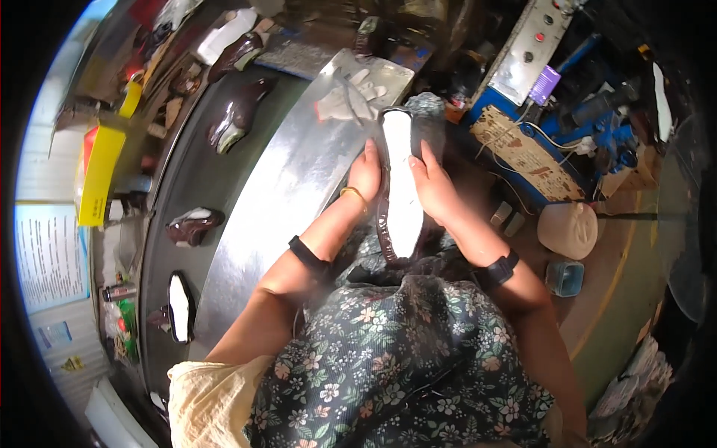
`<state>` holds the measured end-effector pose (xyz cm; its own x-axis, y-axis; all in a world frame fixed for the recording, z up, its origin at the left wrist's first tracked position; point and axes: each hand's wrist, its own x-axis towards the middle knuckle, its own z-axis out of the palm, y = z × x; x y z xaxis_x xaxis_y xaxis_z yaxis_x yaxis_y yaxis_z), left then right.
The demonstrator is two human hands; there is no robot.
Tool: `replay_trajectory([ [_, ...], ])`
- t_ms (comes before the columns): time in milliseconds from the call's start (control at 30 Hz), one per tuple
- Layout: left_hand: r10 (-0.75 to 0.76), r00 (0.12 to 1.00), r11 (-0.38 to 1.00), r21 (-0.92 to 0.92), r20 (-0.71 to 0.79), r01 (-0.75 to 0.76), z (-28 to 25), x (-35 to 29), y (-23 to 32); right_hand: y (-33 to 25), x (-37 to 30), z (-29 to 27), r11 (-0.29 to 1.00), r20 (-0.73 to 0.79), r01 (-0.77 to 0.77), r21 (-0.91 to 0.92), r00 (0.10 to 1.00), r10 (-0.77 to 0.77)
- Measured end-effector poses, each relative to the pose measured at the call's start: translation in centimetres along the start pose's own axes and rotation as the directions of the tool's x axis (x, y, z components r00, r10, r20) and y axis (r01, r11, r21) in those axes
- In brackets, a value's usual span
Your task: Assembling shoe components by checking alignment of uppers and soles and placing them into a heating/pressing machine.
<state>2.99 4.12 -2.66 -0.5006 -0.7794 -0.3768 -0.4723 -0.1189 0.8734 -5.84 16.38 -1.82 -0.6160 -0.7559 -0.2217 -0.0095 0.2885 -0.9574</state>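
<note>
Between my two hands is a dark brown glossy shoe (401, 179), bottom up, its white underside facing me. The puckered edge of its brown upper shows along the lower left rim. My left hand (364, 175) presses against its left side, fingers mostly hidden beyond the edge. On the opposite side my right hand (435, 183) grips it, thumb lying by the white surface. A dark floral apron (396, 358) covers my lap just below the shoe. Pale work gloves (349, 98) lie on the metal tabletop (258, 179) to the far left of the shoe.
Left of the metal top runs a dark conveyor belt (179, 149) carrying several brown shoes, one white side up (180, 306). A blue machine (530, 153) with a button panel (534, 52) stands at the far right. Below it are a whitish jug (567, 230) and a blue tub (565, 278).
</note>
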Motion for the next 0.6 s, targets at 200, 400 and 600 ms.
replay_trajectory([
  [200,0.250,0.967,0.476,0.864,0.050,-0.168,-2.3,-2.3,3.0,-2.5,-2.5,2.3,0.898,0.039,0.089,-0.431,0.996,-0.080],
  [400,0.549,0.712,-0.121,0.885,0.437,-0.450,-4.5,0.0,4.2,-3.6,-1.1,4.3,0.859,0.055,0.051,-0.510,0.998,-0.027],
  [600,0.338,0.914,0.604,0.693,0.225,-0.394,-4.5,-4.0,-0.6,-0.7,-2.6,4.2,0.914,-0.038,0.130,-0.385,0.987,-0.156],
])
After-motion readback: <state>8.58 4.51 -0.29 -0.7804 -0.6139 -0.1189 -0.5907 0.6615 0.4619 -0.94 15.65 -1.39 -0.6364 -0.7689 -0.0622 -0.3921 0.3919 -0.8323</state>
